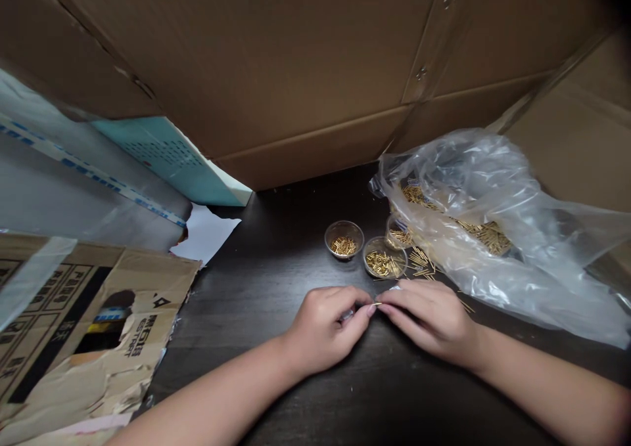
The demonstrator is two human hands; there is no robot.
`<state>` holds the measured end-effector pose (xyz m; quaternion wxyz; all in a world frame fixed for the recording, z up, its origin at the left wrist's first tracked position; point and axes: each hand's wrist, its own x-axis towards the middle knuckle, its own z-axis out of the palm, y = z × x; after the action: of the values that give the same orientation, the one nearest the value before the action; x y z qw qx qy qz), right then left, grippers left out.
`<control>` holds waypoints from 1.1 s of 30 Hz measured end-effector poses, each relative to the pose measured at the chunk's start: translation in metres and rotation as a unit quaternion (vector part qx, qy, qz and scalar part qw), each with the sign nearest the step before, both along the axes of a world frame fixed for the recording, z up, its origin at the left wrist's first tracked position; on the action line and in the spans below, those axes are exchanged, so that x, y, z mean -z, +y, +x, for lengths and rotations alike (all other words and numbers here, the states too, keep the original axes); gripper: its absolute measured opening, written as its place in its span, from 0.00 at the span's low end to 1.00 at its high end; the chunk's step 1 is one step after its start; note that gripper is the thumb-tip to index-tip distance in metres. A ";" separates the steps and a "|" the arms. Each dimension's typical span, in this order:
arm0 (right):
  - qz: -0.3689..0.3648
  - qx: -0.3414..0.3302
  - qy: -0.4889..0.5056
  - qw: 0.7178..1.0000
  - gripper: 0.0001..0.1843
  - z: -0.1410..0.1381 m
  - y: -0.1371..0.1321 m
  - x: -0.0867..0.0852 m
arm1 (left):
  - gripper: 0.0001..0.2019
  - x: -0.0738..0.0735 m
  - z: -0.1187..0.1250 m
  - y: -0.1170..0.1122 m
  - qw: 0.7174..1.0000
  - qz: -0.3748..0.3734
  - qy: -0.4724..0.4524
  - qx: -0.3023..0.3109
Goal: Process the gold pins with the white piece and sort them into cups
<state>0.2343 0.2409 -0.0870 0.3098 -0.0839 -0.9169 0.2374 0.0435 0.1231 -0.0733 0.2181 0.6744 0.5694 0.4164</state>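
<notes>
Thumb and fingers of my left hand [331, 322] are pinched together at the fingertips. Opposite it, my right hand [432, 316] pinches too, and a thin gold-coloured metal pin [377, 304] spans the small gap between both hands. Just beyond the fingers stand a clear cup of short gold pieces [384, 262], a second clear cup with smaller gold pieces [344, 244] to its left, and a third cup [398, 234] partly behind the plastic. Loose long gold pins [422, 262] lie beside the right hand. A scrap of white shows behind the right fingertips.
A crumpled clear plastic bag [522, 196] with many gold pins covers the right side of the dark table [236, 308]. Tall cardboard [296, 58] walls the back. On the left are a torn printed carton [123, 374], white paper [207, 229] and a pale blue box [167, 154].
</notes>
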 end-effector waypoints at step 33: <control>0.260 0.110 -0.064 0.957 0.06 0.062 -0.014 -0.009 | 0.06 -0.014 -0.003 0.006 0.994 -0.004 0.034 -0.100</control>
<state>0.2968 0.2274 -0.0781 0.2858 -0.1163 -0.9499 -0.0509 0.0401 0.1288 -0.0596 0.1582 0.6270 0.6428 0.4108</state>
